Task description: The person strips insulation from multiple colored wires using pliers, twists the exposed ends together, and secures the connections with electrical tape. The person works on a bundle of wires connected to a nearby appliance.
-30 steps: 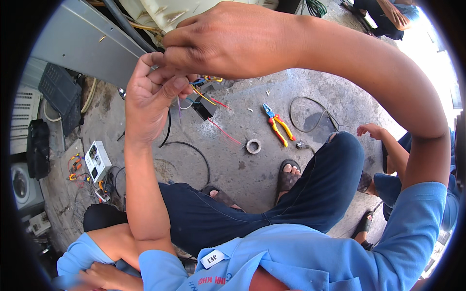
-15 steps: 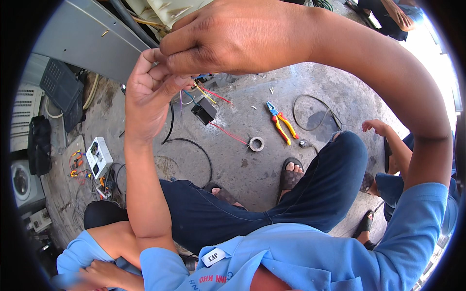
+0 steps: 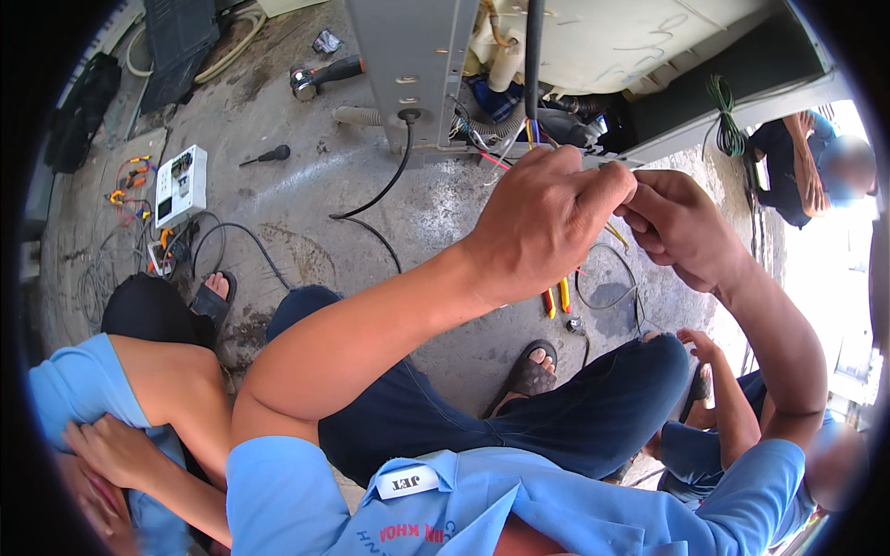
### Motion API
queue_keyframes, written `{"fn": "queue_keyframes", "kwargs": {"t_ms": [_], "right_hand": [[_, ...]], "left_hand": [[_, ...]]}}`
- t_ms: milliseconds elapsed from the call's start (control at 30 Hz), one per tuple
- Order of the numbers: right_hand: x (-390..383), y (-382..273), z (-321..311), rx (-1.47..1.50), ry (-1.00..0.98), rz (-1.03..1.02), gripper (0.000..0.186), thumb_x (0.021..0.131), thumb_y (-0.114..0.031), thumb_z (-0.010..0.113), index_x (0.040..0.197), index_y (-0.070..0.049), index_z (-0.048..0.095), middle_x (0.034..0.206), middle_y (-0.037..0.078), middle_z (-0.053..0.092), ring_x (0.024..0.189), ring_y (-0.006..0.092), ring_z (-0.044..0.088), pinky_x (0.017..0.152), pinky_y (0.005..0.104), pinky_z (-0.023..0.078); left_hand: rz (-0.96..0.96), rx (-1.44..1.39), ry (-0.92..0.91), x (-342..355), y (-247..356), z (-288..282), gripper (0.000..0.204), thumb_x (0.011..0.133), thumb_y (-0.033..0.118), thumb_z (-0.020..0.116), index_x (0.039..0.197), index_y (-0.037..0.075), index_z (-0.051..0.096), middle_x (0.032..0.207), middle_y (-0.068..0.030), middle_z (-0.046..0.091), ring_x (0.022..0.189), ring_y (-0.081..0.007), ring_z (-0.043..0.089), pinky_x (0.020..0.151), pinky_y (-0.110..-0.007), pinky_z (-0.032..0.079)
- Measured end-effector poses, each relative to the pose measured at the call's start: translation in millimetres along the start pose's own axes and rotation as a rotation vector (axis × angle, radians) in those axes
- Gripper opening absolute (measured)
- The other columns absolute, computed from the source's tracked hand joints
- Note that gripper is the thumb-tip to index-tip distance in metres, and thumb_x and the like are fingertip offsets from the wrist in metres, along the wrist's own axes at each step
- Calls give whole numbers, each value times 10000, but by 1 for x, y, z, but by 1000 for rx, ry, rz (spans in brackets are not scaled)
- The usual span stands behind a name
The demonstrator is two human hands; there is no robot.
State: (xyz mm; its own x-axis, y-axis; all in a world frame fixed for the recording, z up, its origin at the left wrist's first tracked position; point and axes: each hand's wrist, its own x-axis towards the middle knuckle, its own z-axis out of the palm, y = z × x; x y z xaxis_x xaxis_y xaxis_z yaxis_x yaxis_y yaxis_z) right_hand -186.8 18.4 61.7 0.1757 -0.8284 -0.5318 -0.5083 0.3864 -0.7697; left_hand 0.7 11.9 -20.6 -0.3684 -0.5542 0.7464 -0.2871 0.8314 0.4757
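Note:
My left hand (image 3: 547, 213) and my right hand (image 3: 681, 227) meet just in front of an opened grey metal appliance (image 3: 380, 65), fingers closed and touching. What they pinch is hidden. Coloured wires (image 3: 501, 157) show behind my left hand, coming from inside the cabinet near a black cable (image 3: 533, 65), and a yellow wire (image 3: 618, 236) shows below my fingers. Red-and-yellow pliers handles (image 3: 558, 298) show on the concrete floor beneath, partly behind my left hand.
A white instrument box (image 3: 181, 185) with cables, a screwdriver (image 3: 273, 155) and a cylindrical-headed tool (image 3: 315, 82) lie on the left floor. A co-worker (image 3: 148, 435) sits close at left, another (image 3: 742, 435) at right, a third (image 3: 802, 167) farther back. A green coiled cable (image 3: 726, 120) hangs right.
My view has swung, bringing more of the appliance into sight. Both hands have moved right in the picture; my right hand is now beside my left instead of arched over it.

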Motion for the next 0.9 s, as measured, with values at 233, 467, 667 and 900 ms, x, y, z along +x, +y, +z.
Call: {"fn": "queue_keyframes", "kwargs": {"t_ms": [233, 467, 667, 900], "right_hand": [[-12, -7, -12, -1370, 123, -1133, 148, 785, -37, 694, 914, -1, 630, 875, 94, 550, 701, 280, 594, 568, 392, 512], [0, 9, -6, -733, 99, -718, 153, 908, -127, 687, 854, -6, 611, 670, 33, 484, 526, 147, 498, 474, 251, 399], [1, -21, -17, -202, -2, -113, 397, 990, -414, 602, 900, -32, 660, 696, -20, 556, 496, 34, 415, 440, 191, 292], [16, 24, -10, 145, 252, -404, 359, 999, -202, 577, 1321, -46, 551, 938, -2, 639, 653, 27, 488, 521, 165, 353]], "left_hand": [[-227, -272, -27, -4, 7, 2, 308, 796, -31, 703, 982, 54, 472, 812, -91, 619, 765, -309, 644, 675, -424, 504], [-208, -264, -26, -7, 2, 6, 284, 811, -7, 704, 975, 58, 480, 790, -92, 615, 762, -319, 642, 672, -435, 495], [-161, -245, 37, 5, -1, -11, 261, 812, 24, 725, 965, 64, 518, 832, -83, 643, 818, -265, 680, 739, -372, 497], [-575, -600, 43, 24, -19, -46, 351, 889, 53, 719, 1180, -36, 544, 998, -112, 711, 926, -129, 656, 868, -266, 493]]}}
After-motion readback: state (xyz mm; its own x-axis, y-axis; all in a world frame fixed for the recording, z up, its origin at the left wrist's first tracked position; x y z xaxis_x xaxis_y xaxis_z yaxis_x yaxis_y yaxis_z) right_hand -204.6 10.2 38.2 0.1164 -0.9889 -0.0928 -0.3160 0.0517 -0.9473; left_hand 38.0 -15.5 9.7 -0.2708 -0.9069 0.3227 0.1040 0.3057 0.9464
